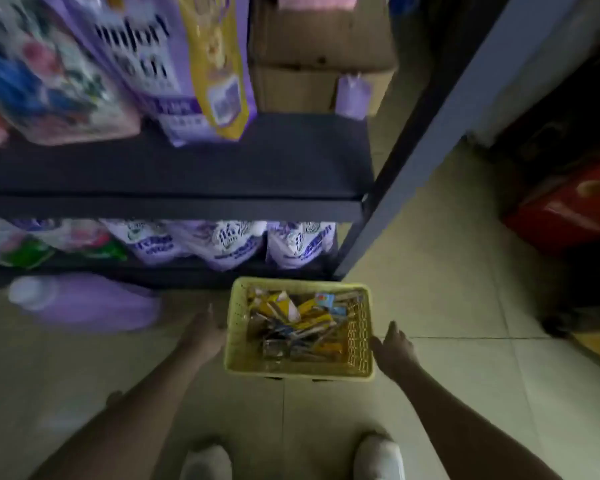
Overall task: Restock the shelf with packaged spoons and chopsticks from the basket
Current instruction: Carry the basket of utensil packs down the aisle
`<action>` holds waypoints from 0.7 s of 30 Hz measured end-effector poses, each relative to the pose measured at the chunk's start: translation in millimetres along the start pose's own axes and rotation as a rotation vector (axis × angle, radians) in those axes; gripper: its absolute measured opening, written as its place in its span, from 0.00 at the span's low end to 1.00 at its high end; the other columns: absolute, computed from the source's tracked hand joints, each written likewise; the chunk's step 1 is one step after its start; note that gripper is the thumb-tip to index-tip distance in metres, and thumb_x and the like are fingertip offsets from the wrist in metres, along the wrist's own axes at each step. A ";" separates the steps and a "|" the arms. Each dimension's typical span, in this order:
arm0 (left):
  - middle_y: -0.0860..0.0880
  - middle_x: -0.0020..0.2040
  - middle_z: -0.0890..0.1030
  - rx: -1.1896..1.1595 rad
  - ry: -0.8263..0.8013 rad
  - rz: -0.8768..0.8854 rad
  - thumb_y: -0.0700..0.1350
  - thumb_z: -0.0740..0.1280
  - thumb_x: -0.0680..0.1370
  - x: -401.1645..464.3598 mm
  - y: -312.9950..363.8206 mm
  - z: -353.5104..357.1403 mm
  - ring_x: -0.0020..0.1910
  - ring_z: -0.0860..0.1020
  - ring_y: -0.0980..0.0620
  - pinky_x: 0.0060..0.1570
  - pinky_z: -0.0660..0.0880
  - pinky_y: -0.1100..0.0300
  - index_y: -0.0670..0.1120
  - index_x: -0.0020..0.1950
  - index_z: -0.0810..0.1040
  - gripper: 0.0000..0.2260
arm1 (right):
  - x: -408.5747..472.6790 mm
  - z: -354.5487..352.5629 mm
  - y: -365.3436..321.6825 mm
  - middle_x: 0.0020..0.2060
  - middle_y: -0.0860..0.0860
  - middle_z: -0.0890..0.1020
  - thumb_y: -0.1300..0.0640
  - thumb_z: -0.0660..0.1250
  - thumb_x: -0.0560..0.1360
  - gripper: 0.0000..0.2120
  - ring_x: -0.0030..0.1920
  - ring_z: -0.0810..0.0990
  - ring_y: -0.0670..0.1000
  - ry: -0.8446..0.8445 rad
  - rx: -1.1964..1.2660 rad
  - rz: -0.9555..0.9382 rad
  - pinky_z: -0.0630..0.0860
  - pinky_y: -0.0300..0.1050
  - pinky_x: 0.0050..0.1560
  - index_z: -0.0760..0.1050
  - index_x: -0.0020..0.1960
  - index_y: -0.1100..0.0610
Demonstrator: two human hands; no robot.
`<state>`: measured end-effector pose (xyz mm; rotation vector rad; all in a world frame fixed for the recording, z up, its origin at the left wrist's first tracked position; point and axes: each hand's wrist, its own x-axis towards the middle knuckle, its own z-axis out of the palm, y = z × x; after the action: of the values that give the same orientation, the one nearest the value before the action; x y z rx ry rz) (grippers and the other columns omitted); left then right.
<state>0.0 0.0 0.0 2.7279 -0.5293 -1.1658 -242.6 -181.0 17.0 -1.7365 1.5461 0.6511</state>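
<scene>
my left hand (207, 332) and right hand (394, 349) flank the basket (238, 344), fingers loosely spread (empty); grip both rims evenly.

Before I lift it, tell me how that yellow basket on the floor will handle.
The yellow basket looks like thin perforated plastic, so it is probably light and may flex. The loose packets piled inside would likely slide if it tilts. With the left hand and right hand at opposite sides, a level lift seems safest.
</scene>
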 end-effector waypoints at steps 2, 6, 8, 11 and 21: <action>0.37 0.73 0.61 -0.077 0.006 -0.061 0.44 0.63 0.77 21.9 -1.9 18.7 0.70 0.64 0.39 0.65 0.64 0.53 0.38 0.75 0.54 0.30 | 24.6 15.4 -2.0 0.68 0.62 0.69 0.53 0.57 0.79 0.27 0.66 0.70 0.61 0.006 0.077 -0.003 0.69 0.52 0.62 0.54 0.74 0.63; 0.42 0.59 0.78 -0.166 -0.029 -0.029 0.43 0.64 0.76 46.6 -6.1 44.3 0.55 0.77 0.44 0.55 0.75 0.48 0.43 0.65 0.70 0.18 | 49.7 25.8 -9.3 0.44 0.56 0.80 0.60 0.58 0.77 0.09 0.41 0.79 0.53 -0.020 0.372 0.014 0.78 0.50 0.43 0.71 0.55 0.63; 0.42 0.60 0.77 -0.150 0.010 -0.055 0.44 0.65 0.76 44.2 -8.5 46.5 0.56 0.77 0.44 0.53 0.76 0.49 0.43 0.66 0.68 0.19 | 47.0 21.0 -12.9 0.36 0.54 0.78 0.62 0.60 0.76 0.05 0.35 0.78 0.51 -0.019 0.454 0.047 0.76 0.46 0.36 0.73 0.43 0.62; 0.41 0.59 0.77 -0.249 0.020 -0.133 0.43 0.66 0.75 26.1 -13.3 38.4 0.56 0.77 0.42 0.51 0.75 0.52 0.42 0.65 0.68 0.20 | 37.5 5.5 -14.4 0.33 0.54 0.76 0.66 0.64 0.74 0.06 0.34 0.75 0.52 -0.018 0.530 0.085 0.71 0.44 0.37 0.73 0.38 0.60; 0.43 0.39 0.79 -0.566 0.035 -0.384 0.40 0.67 0.71 -155.6 -36.4 -78.6 0.37 0.76 0.46 0.33 0.68 0.60 0.41 0.41 0.78 0.02 | -106.8 -88.3 -74.5 0.37 0.59 0.82 0.64 0.69 0.69 0.03 0.39 0.81 0.60 -0.032 0.209 -0.077 0.75 0.50 0.39 0.77 0.42 0.63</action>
<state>-33.3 89.3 150.4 2.3874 0.3096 -1.1178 -193.6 -180.8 166.6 -1.6126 1.4618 0.4596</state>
